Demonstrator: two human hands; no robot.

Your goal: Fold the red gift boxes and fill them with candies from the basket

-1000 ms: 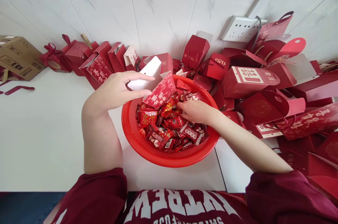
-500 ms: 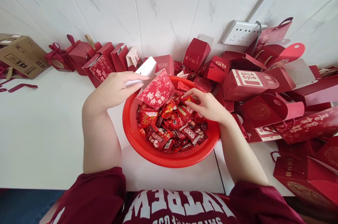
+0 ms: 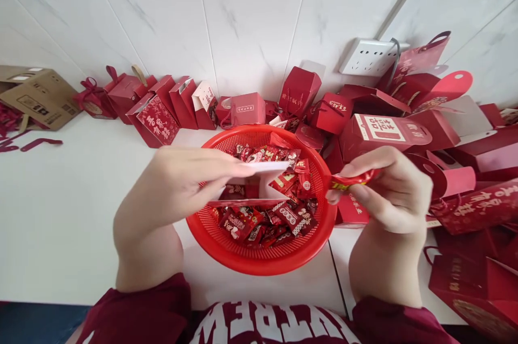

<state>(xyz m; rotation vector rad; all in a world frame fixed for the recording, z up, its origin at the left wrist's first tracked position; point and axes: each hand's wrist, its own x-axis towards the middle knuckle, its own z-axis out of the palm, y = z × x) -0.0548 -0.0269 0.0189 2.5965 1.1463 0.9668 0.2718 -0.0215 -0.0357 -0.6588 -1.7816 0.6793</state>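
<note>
My left hand (image 3: 198,176) grips a small red gift box (image 3: 267,187) by its open edge, above the basket. The box's white inside faces me, and something dark red shows within it. Between the thumb and fingers of my right hand (image 3: 388,187) is a red wrapped candy (image 3: 352,179) with yellow marks. That hand is just past the right rim of the basket. Below both hands stands the round red plastic basket (image 3: 259,265), holding many wrapped candies (image 3: 243,223) in red and brown wrappers.
Red gift boxes (image 3: 151,117) line the wall at the left and middle. More boxes (image 3: 384,130) are heaped at the right, around a white power strip (image 3: 370,56). A cardboard box (image 3: 44,98) sits at the far left, with red ribbons (image 3: 40,141) by it.
My right hand has lifted out of the basket to the right with a candy. My left hand has lowered the gift box and tilted its opening toward me.
</note>
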